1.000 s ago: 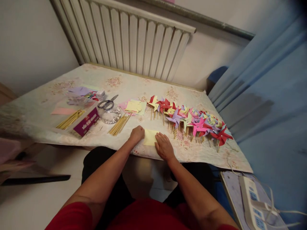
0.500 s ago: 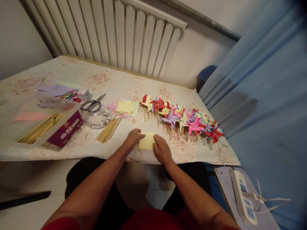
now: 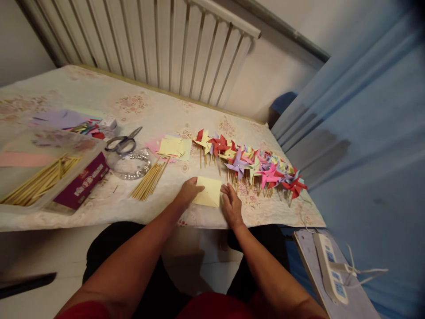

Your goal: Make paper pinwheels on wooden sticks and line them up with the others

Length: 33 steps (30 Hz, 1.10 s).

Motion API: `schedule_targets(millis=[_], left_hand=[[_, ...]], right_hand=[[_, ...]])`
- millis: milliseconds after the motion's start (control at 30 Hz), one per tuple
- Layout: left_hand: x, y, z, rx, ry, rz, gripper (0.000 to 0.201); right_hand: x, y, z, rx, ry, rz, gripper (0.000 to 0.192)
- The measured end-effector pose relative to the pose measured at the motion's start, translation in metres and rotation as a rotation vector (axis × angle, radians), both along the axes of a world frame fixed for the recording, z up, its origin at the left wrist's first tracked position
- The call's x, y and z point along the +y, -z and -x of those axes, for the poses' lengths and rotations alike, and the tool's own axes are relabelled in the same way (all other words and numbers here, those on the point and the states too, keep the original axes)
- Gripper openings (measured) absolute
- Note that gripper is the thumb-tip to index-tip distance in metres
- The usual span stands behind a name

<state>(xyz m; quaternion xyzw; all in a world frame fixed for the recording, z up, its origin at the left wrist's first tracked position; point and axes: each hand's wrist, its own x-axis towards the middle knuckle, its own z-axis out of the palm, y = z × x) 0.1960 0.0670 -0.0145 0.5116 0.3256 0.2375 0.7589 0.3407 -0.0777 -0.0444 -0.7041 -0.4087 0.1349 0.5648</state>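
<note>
Along the table's (image 3: pixel 169 110) near edge, a left hand (image 3: pixel 186 194) pinches a yellow paper square (image 3: pixel 210 196), right hand (image 3: pixel 232 207) close by.

At left sits a clear box with a purple label (image 3: pixel 83 184), wooden sticks (image 3: pixel 43 179) inside it; next come scissors (image 3: pixel 128 142) and a round clear case of silvery beads (image 3: pixel 142 161), then a loose bundle of sticks (image 3: pixel 151 179) with stacked coloured papers (image 3: pixel 171 147) at its far end. The left hand's thumb lies over the square's left edge. The right hand, fingers loosely bent and slightly apart, is beside the right edge; whether it touches, I cannot tell. Many-coloured pinwheels (image 3: pixel 238 165) on sticks crowd the table's right side, and a white power strip (image 3: pixel 330 268) lies at near right, on a separate surface.
</note>
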Motion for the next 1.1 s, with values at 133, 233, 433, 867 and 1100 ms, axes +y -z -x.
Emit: schedule_targets(millis=[133, 233, 433, 867, 1100], left_hand=[[0.005, -0.011, 0.003, -0.071, 0.028, 0.102, 0.039], [0.008, -0.015, 0.004, -0.087, 0.054, 0.086, 0.037], [0.014, -0.012, 0.002, -0.094, 0.049, 0.078, 0.035], [0.015, -0.012, 0.0, -0.044, 0.082, 0.004, 0.028], [0.018, -0.017, 0.004, -0.021, 0.097, 0.045, 0.045]], right_hand=[[0.009, -0.007, -0.003, 0.284, -0.025, -0.037, 0.046], [0.017, -0.013, -0.002, 0.494, -0.089, -0.057, 0.039], [0.03, -0.026, 0.007, 0.734, -0.211, 0.018, 0.033], [0.047, -0.019, 0.02, 0.763, -0.122, 0.059, 0.043], [0.05, -0.019, 0.02, 0.79, -0.07, -0.025, 0.04]])
